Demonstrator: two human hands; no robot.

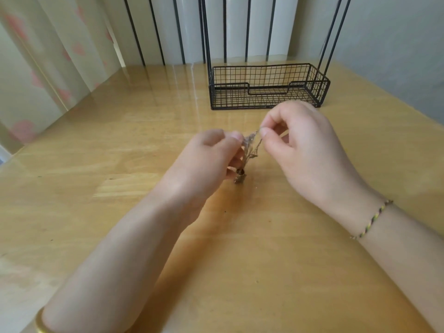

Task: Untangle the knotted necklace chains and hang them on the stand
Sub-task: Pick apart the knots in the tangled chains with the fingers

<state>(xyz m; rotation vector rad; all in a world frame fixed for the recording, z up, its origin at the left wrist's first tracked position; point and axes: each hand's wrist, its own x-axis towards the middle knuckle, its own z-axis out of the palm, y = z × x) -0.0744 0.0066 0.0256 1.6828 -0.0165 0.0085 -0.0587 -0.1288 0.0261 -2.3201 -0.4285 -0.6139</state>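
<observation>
The knotted chains (251,145) hung in the air between both hands, just above the wooden table (120,164) and well in front of the stand (228,85). The left hand (211,155) had its fingers curled round the lower part of the bundle, and its fingertips pinched the upper part. Most of those fingers were hidden behind the back of the hand. The right hand (302,150) pinched a thin strand between thumb and forefinger, drawing it up and to the right. The chains were blurred, so the separate strands and the knot could not be made out. A small dark, ring-like piece (240,175) dangled at the bottom, its shape unclear.

The stand was a black wire basket with thin upright rods that ran out of view at the top, so its hanging bar was not seen. A braided thread bracelet (371,219) sat on the right wrist. A gold bangle (39,320) on the left arm was cut off by the lower edge.
</observation>
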